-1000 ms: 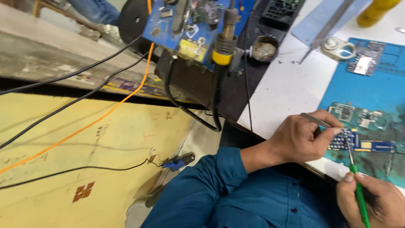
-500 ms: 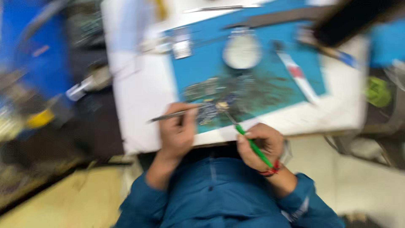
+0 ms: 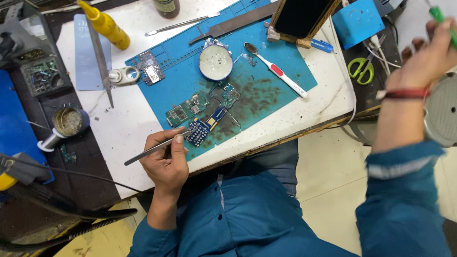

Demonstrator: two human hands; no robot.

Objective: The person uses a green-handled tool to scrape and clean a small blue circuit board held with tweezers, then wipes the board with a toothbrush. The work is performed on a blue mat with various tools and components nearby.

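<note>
Working over a white table (image 3: 128, 128), the person is in the middle of small circuit-board repair, and the step in hand looks like holding a part steady. A blue mat (image 3: 266, 90) is lying on the table beyond the fingers. On it, a small blue circuit board (image 3: 197, 132) is sitting right at the left fingertips, with a green board (image 3: 183, 110) just past it and a round tin (image 3: 215, 62) farther off. The left hand (image 3: 164, 159) is pinching metal tweezers (image 3: 154, 148) between narrowly closed fingers, the tips touching the blue board's near edge. The right hand (image 3: 426, 59) is raised well away to the right, its fingers wrapped around a green-handled tool (image 3: 442, 21). By my judgement, the next move is calling for that tool to come down to the board while the tweezers are pinning it.
</note>
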